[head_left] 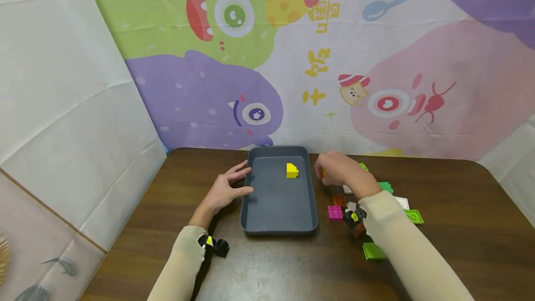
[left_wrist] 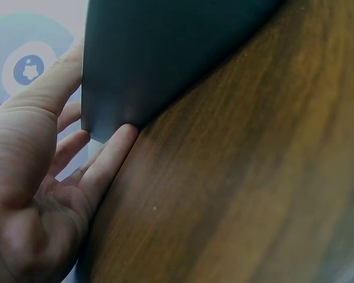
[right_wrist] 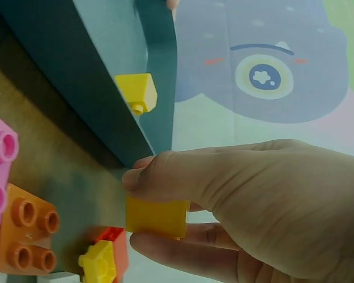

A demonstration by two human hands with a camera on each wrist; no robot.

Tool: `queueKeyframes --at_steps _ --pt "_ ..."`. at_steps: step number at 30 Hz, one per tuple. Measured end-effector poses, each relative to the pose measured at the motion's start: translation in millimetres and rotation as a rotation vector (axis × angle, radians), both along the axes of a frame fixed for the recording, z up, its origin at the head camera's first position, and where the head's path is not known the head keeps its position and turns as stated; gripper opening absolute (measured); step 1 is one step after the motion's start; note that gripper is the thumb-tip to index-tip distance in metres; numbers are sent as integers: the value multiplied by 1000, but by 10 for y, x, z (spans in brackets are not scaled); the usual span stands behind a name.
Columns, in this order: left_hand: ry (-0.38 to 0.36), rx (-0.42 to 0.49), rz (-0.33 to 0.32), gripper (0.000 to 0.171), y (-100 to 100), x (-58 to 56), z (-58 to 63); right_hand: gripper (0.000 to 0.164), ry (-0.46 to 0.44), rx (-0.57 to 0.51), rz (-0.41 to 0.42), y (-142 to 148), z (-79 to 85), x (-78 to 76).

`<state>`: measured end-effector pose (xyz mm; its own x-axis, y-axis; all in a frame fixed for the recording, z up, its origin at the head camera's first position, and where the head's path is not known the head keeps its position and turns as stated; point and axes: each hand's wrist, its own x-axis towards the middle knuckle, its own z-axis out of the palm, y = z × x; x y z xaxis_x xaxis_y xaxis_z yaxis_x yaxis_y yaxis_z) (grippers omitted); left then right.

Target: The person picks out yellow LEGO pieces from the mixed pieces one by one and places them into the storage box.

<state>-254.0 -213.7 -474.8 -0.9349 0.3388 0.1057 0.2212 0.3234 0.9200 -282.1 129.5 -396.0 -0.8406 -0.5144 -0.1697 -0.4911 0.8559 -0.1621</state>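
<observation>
A dark grey tray lies on the wooden table, with a yellow block inside toward its far right. At the tray's left side is my left hand; its fairly straight fingers touch the outer wall, as the left wrist view also shows. My right hand is just beyond the tray's right wall. Between its thumb and fingers it pinches a second yellow block, mostly covered by the hand in the head view.
Right of the tray lie loose building blocks: a pink one, an orange one, a small yellow one by a red one, plus green plates and a white piece. A printed cloth hangs behind the table.
</observation>
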Motion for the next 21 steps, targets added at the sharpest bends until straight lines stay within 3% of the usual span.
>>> queueKeyframes --at_steps 12,21 --pt "4 -4 -7 67 -17 2 7 8 46 40 28 -47 267 -58" --pt "8 0 -9 67 -10 -9 -5 8 78 31 61 -69 285 -61"
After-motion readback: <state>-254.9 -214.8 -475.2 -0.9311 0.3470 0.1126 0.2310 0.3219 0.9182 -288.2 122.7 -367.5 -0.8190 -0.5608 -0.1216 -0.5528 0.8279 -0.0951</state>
